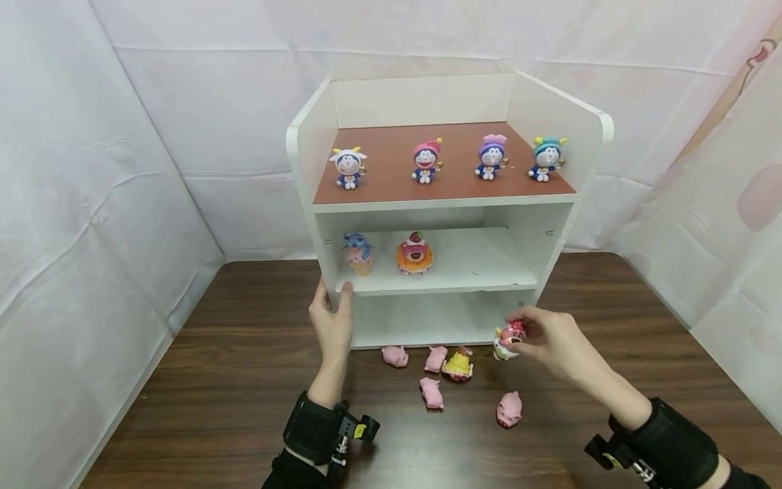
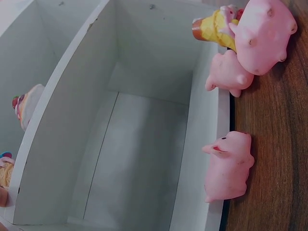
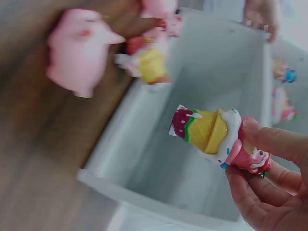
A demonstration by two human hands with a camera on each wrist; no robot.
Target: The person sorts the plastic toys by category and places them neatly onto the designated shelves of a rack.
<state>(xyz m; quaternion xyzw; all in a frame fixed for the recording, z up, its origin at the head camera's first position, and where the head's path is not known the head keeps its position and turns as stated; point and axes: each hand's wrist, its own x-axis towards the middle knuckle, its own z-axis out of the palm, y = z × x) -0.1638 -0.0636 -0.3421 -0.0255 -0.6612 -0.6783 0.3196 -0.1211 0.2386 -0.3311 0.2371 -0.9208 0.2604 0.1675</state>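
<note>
My right hand [image 1: 552, 336] pinches a pink bear figurine with a yellow waffle-cone base [image 3: 211, 132] between thumb and fingers. It is held tilted in front of the lower right opening of the white shelf unit [image 1: 440, 290]. On the unit's left side, my left hand [image 1: 332, 322] grips the side panel near the middle board, thumb at the front. That middle board carries an ice-cream cone figurine with a blue top [image 1: 358, 254] and a bear figurine in an orange ring [image 1: 414, 254]. A yellow figurine [image 1: 458, 365] lies before the unit beside a pink pig [image 1: 436, 359].
More pink pigs lie on the wooden table [image 1: 244, 380]: one pig [image 1: 395, 356] near the unit's base, another [image 1: 431, 393] nearer me, and one pig [image 1: 509, 409] at right. Several blue cat figurines [image 1: 425, 161] stand on the brown top. White cloth [image 1: 110, 204] surrounds the table.
</note>
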